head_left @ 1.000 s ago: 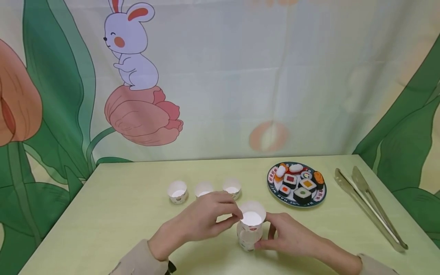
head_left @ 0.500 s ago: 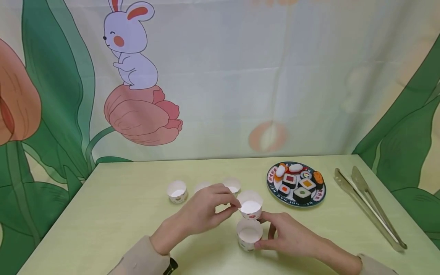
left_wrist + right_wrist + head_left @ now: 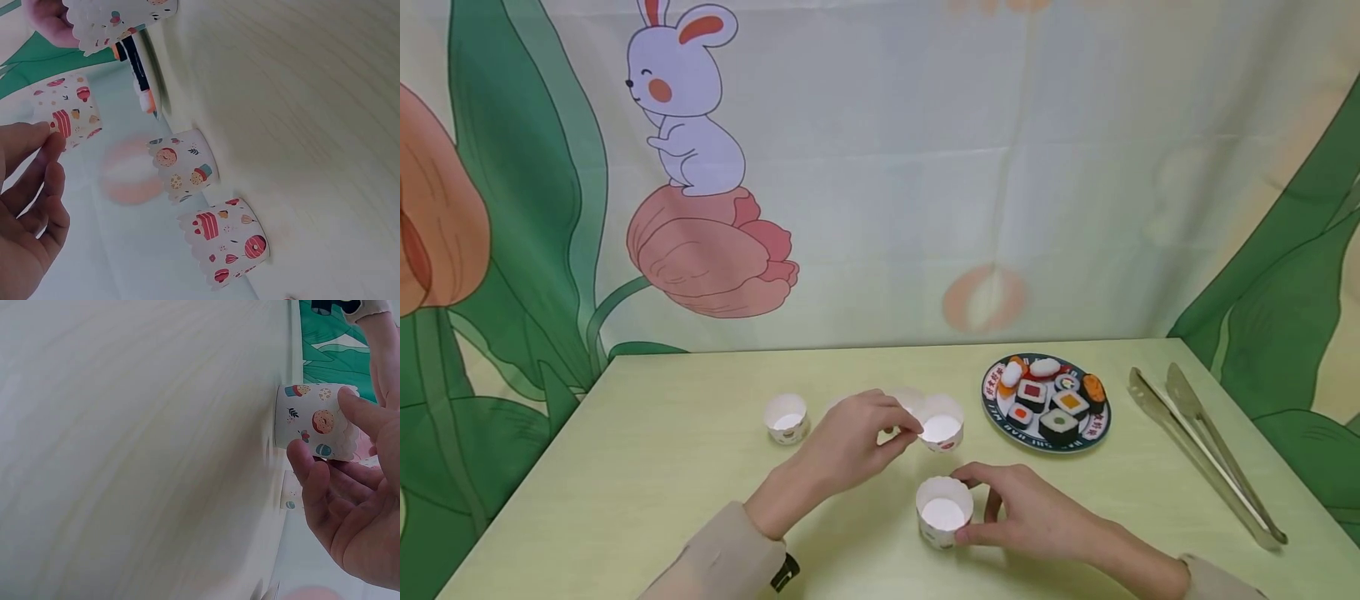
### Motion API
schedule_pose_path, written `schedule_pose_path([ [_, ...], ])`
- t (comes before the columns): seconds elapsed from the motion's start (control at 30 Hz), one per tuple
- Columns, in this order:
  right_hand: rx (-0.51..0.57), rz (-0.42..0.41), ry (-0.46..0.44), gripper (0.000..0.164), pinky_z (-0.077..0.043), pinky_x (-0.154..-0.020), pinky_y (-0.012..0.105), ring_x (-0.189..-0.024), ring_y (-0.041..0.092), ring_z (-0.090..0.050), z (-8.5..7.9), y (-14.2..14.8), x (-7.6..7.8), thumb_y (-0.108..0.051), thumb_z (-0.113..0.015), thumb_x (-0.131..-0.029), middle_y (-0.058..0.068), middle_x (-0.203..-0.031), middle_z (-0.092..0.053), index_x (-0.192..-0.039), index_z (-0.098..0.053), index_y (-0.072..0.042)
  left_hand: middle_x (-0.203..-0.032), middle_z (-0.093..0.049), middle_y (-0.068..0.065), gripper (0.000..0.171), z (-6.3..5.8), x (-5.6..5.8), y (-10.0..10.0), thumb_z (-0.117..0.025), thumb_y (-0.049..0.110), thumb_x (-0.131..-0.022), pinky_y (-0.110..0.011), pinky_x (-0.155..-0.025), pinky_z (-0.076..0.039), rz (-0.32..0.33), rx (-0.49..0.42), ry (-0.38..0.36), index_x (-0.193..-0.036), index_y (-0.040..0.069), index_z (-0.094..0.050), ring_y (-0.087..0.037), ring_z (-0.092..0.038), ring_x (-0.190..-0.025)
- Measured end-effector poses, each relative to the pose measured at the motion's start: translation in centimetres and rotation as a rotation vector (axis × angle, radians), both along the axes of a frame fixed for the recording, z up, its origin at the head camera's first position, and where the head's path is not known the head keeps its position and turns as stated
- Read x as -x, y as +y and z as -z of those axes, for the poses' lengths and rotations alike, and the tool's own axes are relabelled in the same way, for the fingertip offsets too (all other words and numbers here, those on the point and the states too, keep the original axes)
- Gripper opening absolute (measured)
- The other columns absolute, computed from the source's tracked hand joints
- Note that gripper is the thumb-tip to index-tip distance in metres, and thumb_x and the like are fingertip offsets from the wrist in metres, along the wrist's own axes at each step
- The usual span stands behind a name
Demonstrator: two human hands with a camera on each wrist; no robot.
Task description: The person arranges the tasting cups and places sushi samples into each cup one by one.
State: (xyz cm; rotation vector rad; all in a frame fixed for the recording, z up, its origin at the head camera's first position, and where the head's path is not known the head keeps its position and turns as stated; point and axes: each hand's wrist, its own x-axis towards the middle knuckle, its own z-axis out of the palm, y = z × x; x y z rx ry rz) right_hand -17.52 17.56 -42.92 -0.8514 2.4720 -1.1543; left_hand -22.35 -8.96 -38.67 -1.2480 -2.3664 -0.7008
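My left hand [image 3: 856,442] pinches the rim of a white paper baking cup [image 3: 943,435] between thumb and fingertips. In the left wrist view this cup [image 3: 75,112], printed with red cakes, hangs off the table. Nearer to me, a second baking cup [image 3: 944,525] stands upright on the table. My right hand [image 3: 1030,512] grips its right side, thumb at the front and fingers behind. The right wrist view shows its donut print [image 3: 322,420]. Behind my left hand is a row of baking cups: the left one [image 3: 787,421] is plain to see, the others partly hidden.
A round plate [image 3: 997,423] with toy sushi [image 3: 1060,425] stands at the back right. Metal tongs [image 3: 1210,458] lie to the right of it. A printed cloth [image 3: 865,208] with a rabbit and flowers hangs behind the table's far edge.
My left hand has lifted one baking cup off the other and carried it away from me, toward the row at the back. My right hand stays on the lower cup.
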Motion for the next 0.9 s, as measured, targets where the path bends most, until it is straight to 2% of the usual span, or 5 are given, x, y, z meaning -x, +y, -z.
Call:
schedule_pose_path([
  [0.4,0.014,-0.011,0.007,0.055,-0.054,-0.062,0.028,-0.075,0.008,-0.065,0.0,0.1,0.0,-0.040,-0.083,-0.087,0.001,-0.123,-0.067,-0.132,-0.063,-0.016,-0.087,-0.075,0.003,0.006,0.3,1.0,1.4,-0.078,0.008,-0.090,-0.030,-0.071,-0.054,-0.105,0.075,-0.060,-0.094,0.012,-0.082,-0.017,-0.067,-0.081],
  [0.6,0.020,-0.017,0.010,0.054,-0.054,-0.061,0.028,-0.076,0.008,-0.065,0.0,0.1,0.1,-0.040,-0.083,-0.087,0.000,-0.123,-0.068,-0.132,-0.063,-0.017,-0.086,-0.074,0.002,0.007,0.2,1.5,2.2,-0.077,0.005,-0.090,-0.030,-0.071,-0.054,-0.106,0.100,-0.080,-0.093,0.010,-0.082,-0.018,-0.067,-0.079],
  [0.9,0.022,-0.018,0.006,0.054,-0.054,-0.062,0.028,-0.076,0.008,-0.065,0.0,0.2,0.1,-0.040,-0.083,-0.087,0.000,-0.124,-0.067,-0.132,-0.063,-0.017,-0.089,-0.076,0.001,0.008,0.1,2.5,3.3,-0.077,0.006,-0.091,-0.032,-0.078,-0.054,-0.130,0.174,-0.114,-0.095,0.010,-0.082,-0.019,-0.068,-0.084],
])
